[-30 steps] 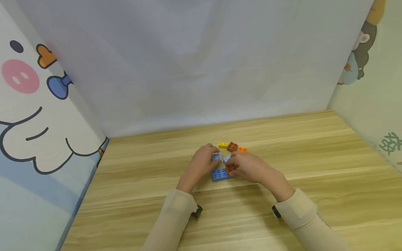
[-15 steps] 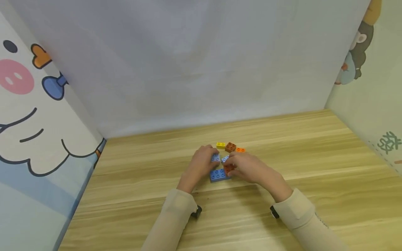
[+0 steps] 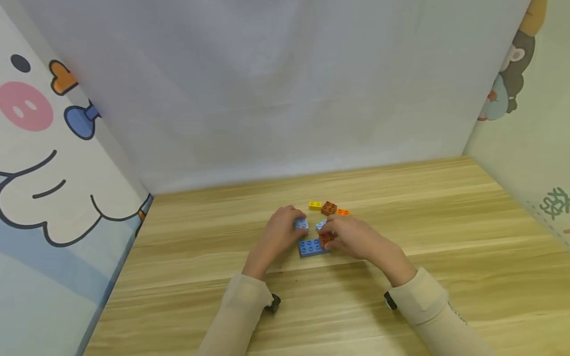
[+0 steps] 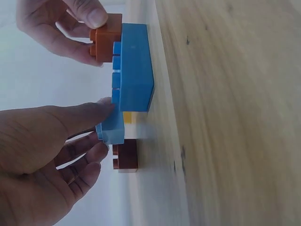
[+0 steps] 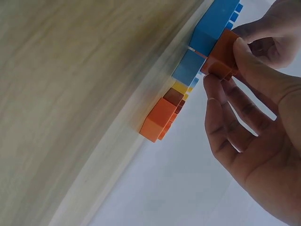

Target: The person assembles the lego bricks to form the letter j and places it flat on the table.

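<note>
In the head view my left hand (image 3: 279,231) pinches a light blue brick (image 3: 301,224) between thumb and fingers. The left wrist view shows this light blue brick (image 4: 113,128) by the thumb tip. My right hand (image 3: 358,237) grips a reddish-brown brick (image 3: 326,240) at the right end of a long blue brick (image 3: 310,247). From the right wrist, the reddish-brown brick (image 5: 221,54) appears at the top of the blue brick (image 5: 214,26); whether their studs are joined I cannot tell. A second light blue brick (image 3: 321,225) lies by the right fingertips, partly hidden.
Behind the hands lie a yellow brick (image 3: 314,205), a brown brick (image 3: 329,207) and an orange brick (image 3: 343,212), close together on the wooden table (image 3: 200,237). A pale cloth (image 3: 267,99) hangs along the back edge, with printed panels on both sides.
My left hand has shifted slightly left, and the light blue brick has moved with it. The right hand stays at the reddish-brown brick. The head view sways slightly.
</note>
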{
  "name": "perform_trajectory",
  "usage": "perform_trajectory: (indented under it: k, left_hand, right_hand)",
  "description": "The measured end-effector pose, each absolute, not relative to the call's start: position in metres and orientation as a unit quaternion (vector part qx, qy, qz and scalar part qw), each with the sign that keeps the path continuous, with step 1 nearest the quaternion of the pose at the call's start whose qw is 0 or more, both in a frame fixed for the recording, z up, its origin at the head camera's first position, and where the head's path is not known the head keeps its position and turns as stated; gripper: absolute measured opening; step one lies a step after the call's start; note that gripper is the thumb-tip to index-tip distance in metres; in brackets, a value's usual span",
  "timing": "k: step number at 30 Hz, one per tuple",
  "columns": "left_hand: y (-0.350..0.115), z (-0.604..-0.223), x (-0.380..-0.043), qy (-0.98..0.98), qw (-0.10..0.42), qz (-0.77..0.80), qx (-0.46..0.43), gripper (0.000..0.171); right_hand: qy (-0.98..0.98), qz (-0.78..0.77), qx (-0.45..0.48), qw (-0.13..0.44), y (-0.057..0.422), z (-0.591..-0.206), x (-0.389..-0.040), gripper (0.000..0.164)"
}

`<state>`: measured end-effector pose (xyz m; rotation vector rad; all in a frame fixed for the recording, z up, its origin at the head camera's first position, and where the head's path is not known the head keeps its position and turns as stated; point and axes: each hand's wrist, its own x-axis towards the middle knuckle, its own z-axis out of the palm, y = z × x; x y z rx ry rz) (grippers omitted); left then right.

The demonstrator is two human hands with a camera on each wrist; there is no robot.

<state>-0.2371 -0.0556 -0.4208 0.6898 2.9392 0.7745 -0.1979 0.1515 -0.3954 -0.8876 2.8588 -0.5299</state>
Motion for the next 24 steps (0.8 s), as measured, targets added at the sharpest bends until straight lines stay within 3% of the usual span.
perform_trajectory:
  k: [24]
  left_hand:
    - [-0.079, -0.405, -0.204, 0.923, 0.067, 0.277, 0.258, 0.034]
  right_hand:
    - [0.94, -0.182, -0.284, 0.052, 0.149, -0.395, -0.197, 0.031]
